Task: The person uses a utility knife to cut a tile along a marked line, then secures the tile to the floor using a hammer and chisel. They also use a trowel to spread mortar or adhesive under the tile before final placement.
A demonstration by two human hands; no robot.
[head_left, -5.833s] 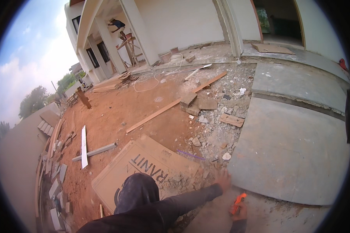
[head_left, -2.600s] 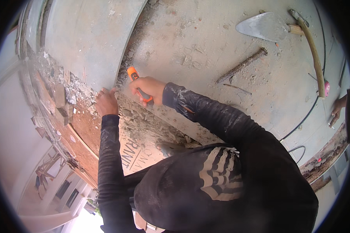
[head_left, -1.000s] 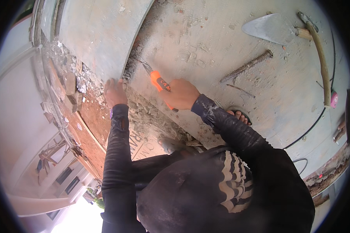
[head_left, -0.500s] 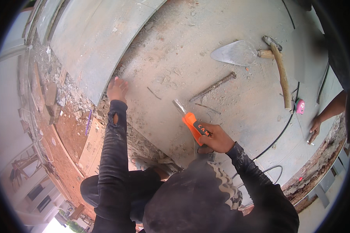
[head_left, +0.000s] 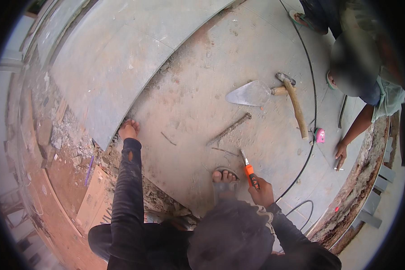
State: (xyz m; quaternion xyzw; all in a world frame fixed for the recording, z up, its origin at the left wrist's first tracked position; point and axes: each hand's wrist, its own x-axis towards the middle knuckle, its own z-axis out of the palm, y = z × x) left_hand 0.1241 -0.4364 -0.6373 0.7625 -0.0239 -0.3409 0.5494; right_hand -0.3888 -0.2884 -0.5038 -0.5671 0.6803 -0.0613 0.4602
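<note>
My right hand (head_left: pixel 262 192) is closed around the handle of an orange-and-black utility knife (head_left: pixel 250 173). Its metal blade points away from me, low over the grey tiled floor. Farther left, my left hand (head_left: pixel 129 129) rests at the lower edge of a large grey tile slab (head_left: pixel 117 58), beside broken mortar. Its fingers are curled, and anything between them is hidden. Beyond the knife lie a ribbed metal rod (head_left: pixel 229 129) and a thin strip (head_left: pixel 224 152).
A trowel (head_left: pixel 250 93) and a wooden-handled hammer (head_left: pixel 295 105) lie ahead, near a pink tape measure (head_left: pixel 319 135) and a black cable (head_left: pixel 311 58). On the right a co-worker's hand (head_left: pixel 340 155) holds a thin white stick. Cardboard (head_left: pixel 92 198) and rubble (head_left: pixel 72 135) lie at left.
My right hand has swung the knife right and nearer to me, turning its blade more upright. My left fingers have curled in at the slab's edge. The view has shifted, showing more of the co-worker.
</note>
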